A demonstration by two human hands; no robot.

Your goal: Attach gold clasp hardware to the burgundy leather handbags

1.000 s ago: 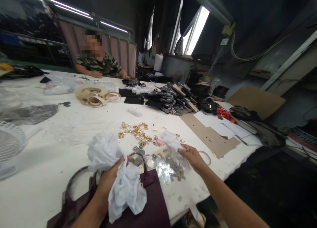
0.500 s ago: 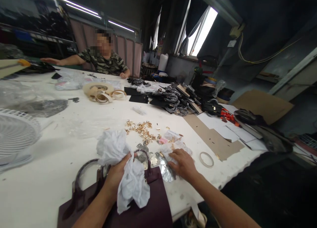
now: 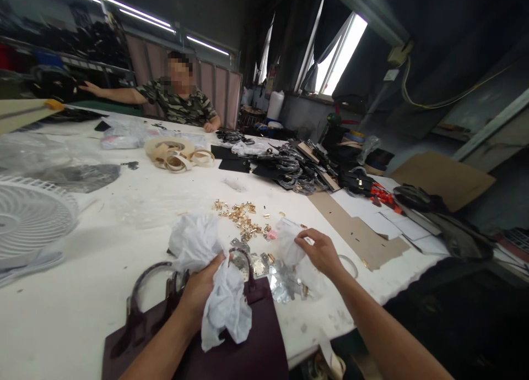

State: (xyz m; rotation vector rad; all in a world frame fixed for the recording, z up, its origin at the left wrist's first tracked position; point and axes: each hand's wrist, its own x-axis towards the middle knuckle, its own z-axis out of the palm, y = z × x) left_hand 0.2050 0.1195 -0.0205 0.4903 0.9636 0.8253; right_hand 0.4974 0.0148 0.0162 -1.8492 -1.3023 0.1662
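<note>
My left hand (image 3: 199, 295) is closed round a bunch of crumpled white paper (image 3: 206, 270), held over a dark purple handbag (image 3: 231, 352) with curved handles at the near table edge. My right hand (image 3: 320, 252) pinches a small clear plastic bag (image 3: 291, 242) and lifts it just above a heap of silver metal plates (image 3: 276, 278). Beyond them lies a scatter of small gold metal fittings (image 3: 239, 215).
A white fan (image 3: 28, 220) lies at the left. Tape rolls (image 3: 176, 154), black straps and hardware (image 3: 289, 168), cardboard (image 3: 355, 231) and white sheets cover the far and right of the white table (image 3: 124, 204). A person in a camouflage shirt (image 3: 177, 102) sits at the far end. A thin ring (image 3: 350, 265) lies beside my right hand.
My right hand went down onto the silver plates, then rose again pinching the clear plastic bag. The person at the far end stretched an arm out to the left.
</note>
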